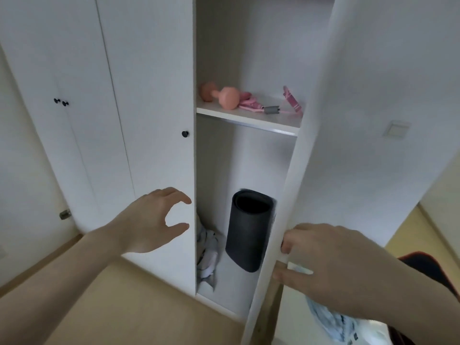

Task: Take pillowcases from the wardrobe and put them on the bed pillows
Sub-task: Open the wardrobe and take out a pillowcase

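Observation:
The white wardrobe [149,70] stands before me with its right door [348,120] swung partly open. My right hand [331,265] grips that door's edge, fingers and thumb curled round it. Light blue-white cloth [328,319] hangs below that hand; how it is held is hidden. My left hand [151,220] hovers in front of the closed middle door, fingers loosely curved, holding nothing. Crumpled pale cloth [207,255] lies at the bottom left of the open compartment.
A rolled black mat [249,230] stands upright in the lower compartment. On the shelf [249,118] lie a pink dumbbell [221,94] and pink bands [291,98]. Black knobs [185,133] sit on the closed doors. Light wooden floor [124,307] lies below.

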A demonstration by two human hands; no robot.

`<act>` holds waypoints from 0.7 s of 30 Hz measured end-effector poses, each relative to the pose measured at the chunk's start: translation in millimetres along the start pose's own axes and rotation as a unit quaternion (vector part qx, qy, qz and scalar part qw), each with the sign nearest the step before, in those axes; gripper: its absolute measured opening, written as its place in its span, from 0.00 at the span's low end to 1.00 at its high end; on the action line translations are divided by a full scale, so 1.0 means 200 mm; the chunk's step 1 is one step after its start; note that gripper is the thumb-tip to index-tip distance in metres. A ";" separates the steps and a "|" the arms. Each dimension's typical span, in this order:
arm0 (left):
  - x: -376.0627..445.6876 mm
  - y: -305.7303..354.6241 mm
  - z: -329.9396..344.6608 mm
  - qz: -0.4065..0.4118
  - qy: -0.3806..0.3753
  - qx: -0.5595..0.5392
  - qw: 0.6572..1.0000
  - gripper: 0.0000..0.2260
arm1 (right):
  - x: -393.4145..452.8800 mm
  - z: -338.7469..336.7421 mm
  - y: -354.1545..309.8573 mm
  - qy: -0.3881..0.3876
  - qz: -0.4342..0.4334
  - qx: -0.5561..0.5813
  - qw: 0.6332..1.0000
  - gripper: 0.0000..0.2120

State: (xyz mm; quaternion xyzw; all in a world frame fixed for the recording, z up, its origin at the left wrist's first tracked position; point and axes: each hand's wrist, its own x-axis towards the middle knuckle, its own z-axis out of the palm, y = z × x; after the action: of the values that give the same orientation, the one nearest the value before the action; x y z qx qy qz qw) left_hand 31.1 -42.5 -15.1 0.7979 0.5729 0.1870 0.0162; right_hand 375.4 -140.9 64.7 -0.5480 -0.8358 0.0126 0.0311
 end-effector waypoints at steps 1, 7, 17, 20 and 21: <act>0.01 0.01 -0.01 0.003 0.005 0.002 1.000 0.20 | -0.03 -0.05 0.00 0.009 0.011 -0.010 1.000 0.26; 0.12 -0.02 -0.03 0.020 -0.011 -0.009 1.000 0.20 | 0.02 -0.19 -0.21 0.056 -0.005 0.029 0.998 0.22; 0.34 -0.59 0.04 -0.031 -0.063 -0.002 0.998 0.22 | 0.68 0.18 -0.62 0.022 -0.010 0.115 0.993 0.38; 0.41 -0.84 0.02 -0.035 -0.072 -0.001 0.997 0.23 | 0.96 0.27 -0.67 0.013 0.034 0.145 0.989 0.37; 0.44 -0.91 0.00 -0.034 -0.071 0.001 0.997 0.23 | 1.04 0.30 -0.68 0.004 0.046 0.157 0.987 0.37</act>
State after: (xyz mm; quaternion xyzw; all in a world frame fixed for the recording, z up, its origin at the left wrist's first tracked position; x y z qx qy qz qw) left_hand -108.7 101.3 -34.7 0.7895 0.5969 0.1283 0.0625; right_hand 164.1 -4.8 21.3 -0.5746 -0.7971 0.1425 0.1194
